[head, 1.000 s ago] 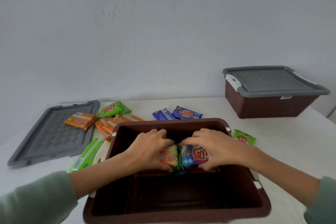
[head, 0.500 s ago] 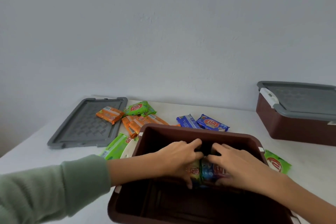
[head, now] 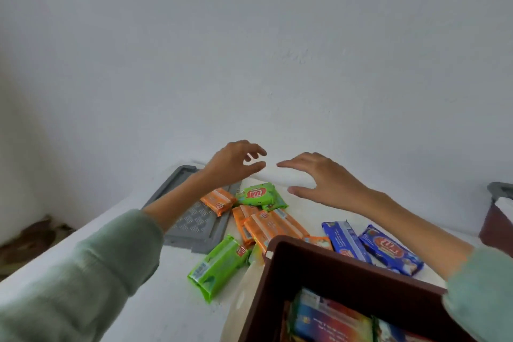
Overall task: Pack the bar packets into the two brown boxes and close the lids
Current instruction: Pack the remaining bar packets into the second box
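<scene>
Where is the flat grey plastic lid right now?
Head view, left side: the flat grey plastic lid lies on the white table, with an orange bar packet overlapping its right edge.

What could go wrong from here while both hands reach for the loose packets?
The right hand reaches past the blue packets beside the open brown box; its sleeve might drag them. An orange packet rests on the gray lid, so lifting that lid early could spill it. The left hand and right hand hang open near one green packet; they may collide going for it.
</scene>
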A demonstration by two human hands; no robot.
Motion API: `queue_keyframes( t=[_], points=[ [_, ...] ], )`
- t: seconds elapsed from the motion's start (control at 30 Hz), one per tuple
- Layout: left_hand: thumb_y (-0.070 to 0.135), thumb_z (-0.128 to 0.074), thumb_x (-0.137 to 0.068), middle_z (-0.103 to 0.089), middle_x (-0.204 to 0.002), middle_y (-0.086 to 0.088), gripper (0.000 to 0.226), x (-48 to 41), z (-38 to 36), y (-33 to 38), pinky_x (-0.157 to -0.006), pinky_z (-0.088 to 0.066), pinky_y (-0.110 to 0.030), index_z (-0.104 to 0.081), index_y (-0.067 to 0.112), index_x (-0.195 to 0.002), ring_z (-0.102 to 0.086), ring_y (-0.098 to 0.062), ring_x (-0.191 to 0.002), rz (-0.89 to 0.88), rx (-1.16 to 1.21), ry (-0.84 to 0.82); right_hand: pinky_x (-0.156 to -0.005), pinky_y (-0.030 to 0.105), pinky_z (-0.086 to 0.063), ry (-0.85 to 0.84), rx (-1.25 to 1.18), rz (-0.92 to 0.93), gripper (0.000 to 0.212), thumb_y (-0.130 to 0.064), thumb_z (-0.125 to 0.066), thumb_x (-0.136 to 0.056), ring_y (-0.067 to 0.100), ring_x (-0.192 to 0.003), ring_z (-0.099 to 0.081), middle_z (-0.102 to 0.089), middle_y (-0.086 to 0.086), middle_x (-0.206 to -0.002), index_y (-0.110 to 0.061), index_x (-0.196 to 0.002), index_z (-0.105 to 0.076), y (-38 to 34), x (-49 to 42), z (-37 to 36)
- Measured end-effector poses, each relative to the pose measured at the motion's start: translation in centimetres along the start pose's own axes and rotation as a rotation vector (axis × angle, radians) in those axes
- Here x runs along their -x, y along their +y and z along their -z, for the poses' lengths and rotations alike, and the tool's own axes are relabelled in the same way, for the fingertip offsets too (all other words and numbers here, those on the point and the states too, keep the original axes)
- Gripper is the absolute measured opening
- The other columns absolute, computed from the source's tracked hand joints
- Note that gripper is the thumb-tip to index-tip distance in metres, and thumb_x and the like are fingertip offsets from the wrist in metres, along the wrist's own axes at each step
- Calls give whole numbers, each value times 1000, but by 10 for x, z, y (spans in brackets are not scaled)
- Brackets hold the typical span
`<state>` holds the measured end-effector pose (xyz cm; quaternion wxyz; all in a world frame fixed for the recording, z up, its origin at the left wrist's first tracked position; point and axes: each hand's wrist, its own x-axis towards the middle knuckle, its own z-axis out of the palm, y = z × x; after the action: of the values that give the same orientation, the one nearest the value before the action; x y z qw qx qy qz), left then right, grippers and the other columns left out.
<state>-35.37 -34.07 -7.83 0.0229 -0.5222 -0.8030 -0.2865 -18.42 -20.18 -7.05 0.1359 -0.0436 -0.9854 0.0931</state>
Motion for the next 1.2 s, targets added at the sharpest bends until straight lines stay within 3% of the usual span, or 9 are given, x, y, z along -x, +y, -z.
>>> queue_keyframes(
  t=[0.2, 0.33, 0.43, 0.6, 0.8, 0.97, 1.07, 1.2],
  points=[
    [38, -57, -86, -49, -129, -13, 41, -22, -40, -85, -96, -42, -36, -56, 19, -123, -47, -27, -119, 461, 5, -78, -94, 32, -38, -185, 32, -27, 55, -35, -57, -89, 20, -126, -39, -46, 6, -134, -28, -140, -38, 26, -95, -78],
    [52, -48, -87, -9, -150, -20, 61, -10, -78, -110, -112, -19, -54, -36, 22, -138, -10, -40, -138, 856, -14, -164, -102, 35, -34, -368, 21, -52, 59, -40, -55, -89, 24, -132, -32, -37, 10, -142, -26, -142, -34, 36, -121, -129],
    [59, -50, -83, 11, -152, -23, 75, -4, -101, -115, -112, -4, -57, -26, 19, -142, 7, -43, -140, 982, 41, -109, -108, 39, -28, -435, 84, -57, 63, -46, -53, -88, 29, -139, -23, -26, 13, -151, -29, -144, -29, 38, -129, -155],
    [61, -47, -83, 13, -148, -35, 83, -10, -118, -111, -111, 5, -57, -13, 18, -146, 12, -51, -137, 1011, 13, -58, -100, 39, -39, -407, 186, 7, 53, -45, -44, -93, 32, -124, -41, -45, 14, -136, -31, -142, -34, 39, -136, -171],
    [47, -54, -86, 4, -147, -37, 78, -15, -111, -109, -112, -13, -55, -17, 9, -143, -3, -49, -138, 992, 3, -142, -98, 38, -37, -491, 241, 39, 55, -38, -46, -94, 31, -127, -39, -42, 14, -139, -29, -145, -27, 38, -139, -164],
    [30, -53, -88, 0, -147, -33, 60, -6, -98, -116, -109, -22, -53, -25, 15, -139, -12, -49, -134, 888, -1, -291, -92, 38, -41, -412, 303, -18, 53, -38, -42, -95, 31, -128, -37, -38, 14, -140, -31, -145, -25, 34, -132, -165],
    [31, -53, -89, -12, -145, -31, 48, 2, -102, -115, -106, -25, -50, -35, 21, -133, -19, -45, -132, 873, -38, -200, -89, 37, -42, -421, 329, -24, 53, -38, -44, -94, 32, -124, -42, -42, 15, -136, -31, -144, -29, 31, -133, -162],
    [22, -62, -85, -36, -136, -20, 44, 4, -98, -112, -99, -35, -47, -50, 24, -128, -30, -37, -127, 906, -24, -31, -83, 33, -44, -411, 269, -56, 64, -38, -62, -82, 27, -113, -52, -51, 11, -125, -29, -141, -37, 30, -134, -144]
  ],
)
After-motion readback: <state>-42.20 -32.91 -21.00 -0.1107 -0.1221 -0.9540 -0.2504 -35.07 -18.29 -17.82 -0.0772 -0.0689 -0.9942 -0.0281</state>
